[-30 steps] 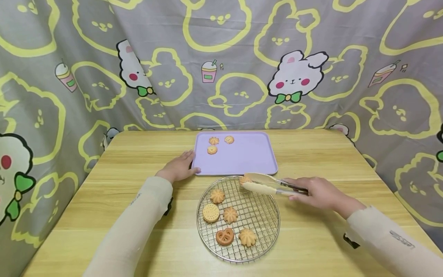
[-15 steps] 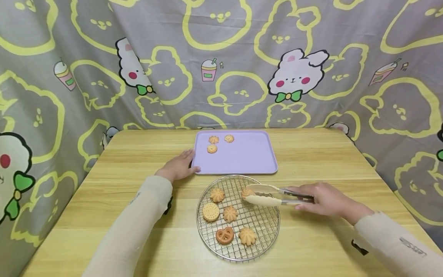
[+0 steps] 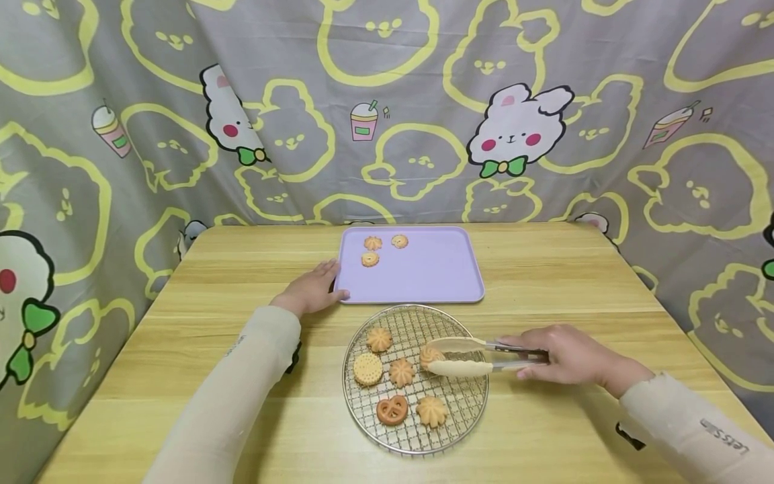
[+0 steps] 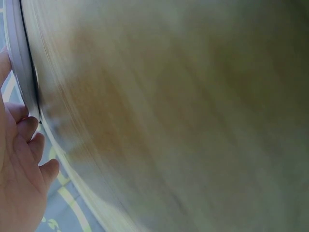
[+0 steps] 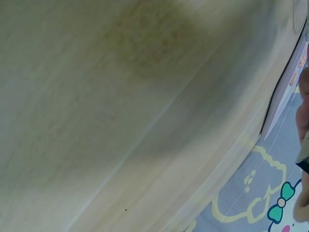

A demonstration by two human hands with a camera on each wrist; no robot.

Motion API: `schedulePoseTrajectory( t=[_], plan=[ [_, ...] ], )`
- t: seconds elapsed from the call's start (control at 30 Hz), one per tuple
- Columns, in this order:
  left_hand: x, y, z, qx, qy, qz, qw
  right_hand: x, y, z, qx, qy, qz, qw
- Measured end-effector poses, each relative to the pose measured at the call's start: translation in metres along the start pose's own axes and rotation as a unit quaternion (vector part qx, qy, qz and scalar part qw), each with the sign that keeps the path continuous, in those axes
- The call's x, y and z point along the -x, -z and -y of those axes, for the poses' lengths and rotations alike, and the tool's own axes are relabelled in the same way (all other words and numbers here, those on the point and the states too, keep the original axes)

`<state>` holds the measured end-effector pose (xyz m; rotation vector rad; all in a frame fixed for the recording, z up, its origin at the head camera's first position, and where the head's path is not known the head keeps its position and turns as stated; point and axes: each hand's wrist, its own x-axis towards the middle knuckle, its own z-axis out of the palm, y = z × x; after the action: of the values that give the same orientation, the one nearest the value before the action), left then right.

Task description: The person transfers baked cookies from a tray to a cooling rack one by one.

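In the head view, my left hand rests at the left front corner of a purple tray, thumb over the rim and fingers along the side. The left wrist view shows those fingers loosely bent by the tray edge. My right hand grips tongs with cream-coloured tips. Between the tips is a ridged round cookie, over or on a round wire rack; whether it touches the mesh I cannot tell. In the right wrist view, only part of the right hand shows at the edge.
Three small cookies lie at the tray's back left. On the rack are several flower-shaped cookies, a round yellow sandwich cookie and a brown pretzel. A patterned curtain hangs behind the wooden table.
The tongs and cookie have moved from the rack's far edge toward its middle, nearer to me, with my right hand. My left hand stays at the tray corner.
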<state>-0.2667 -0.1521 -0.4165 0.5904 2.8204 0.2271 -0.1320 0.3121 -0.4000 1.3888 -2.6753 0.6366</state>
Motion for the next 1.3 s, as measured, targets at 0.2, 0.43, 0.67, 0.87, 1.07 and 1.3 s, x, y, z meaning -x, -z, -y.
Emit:
schedulePoseTrajectory(
  t=[0.2, 0.43, 0.67, 0.87, 1.07, 1.3],
  plan=[
    [-0.0001, 0.0003, 0.0005, 0.000, -0.001, 0.000, 1.0000, -0.0003, 0.0000, -0.0009, -0.003, 0.016, -0.003, 0.9999],
    [-0.0002, 0.0017, -0.0001, 0.002, 0.000, 0.003, 1.0000, -0.0014, 0.0004, -0.0009, -0.005, 0.032, -0.006, 0.9995],
    [-0.0002, 0.0007, 0.0004, 0.000, 0.000, 0.002, 1.0000, -0.0021, 0.0005, 0.0002, 0.002, 0.034, -0.007, 0.9994],
    [-0.0002, 0.0006, 0.0002, -0.001, 0.001, 0.004, 1.0000, -0.0002, -0.0012, -0.0007, 0.012, 0.029, -0.001, 0.9995],
    [-0.0007, 0.0009, 0.0000, 0.001, 0.002, 0.005, 1.0000, 0.0010, 0.0001, 0.0001, 0.014, 0.025, 0.000, 0.9996],
    [0.0002, 0.0009, 0.0001, 0.003, -0.004, 0.001, 1.0000, 0.0021, 0.0037, -0.0002, 0.014, 0.002, 0.002, 0.9999]
  ],
)
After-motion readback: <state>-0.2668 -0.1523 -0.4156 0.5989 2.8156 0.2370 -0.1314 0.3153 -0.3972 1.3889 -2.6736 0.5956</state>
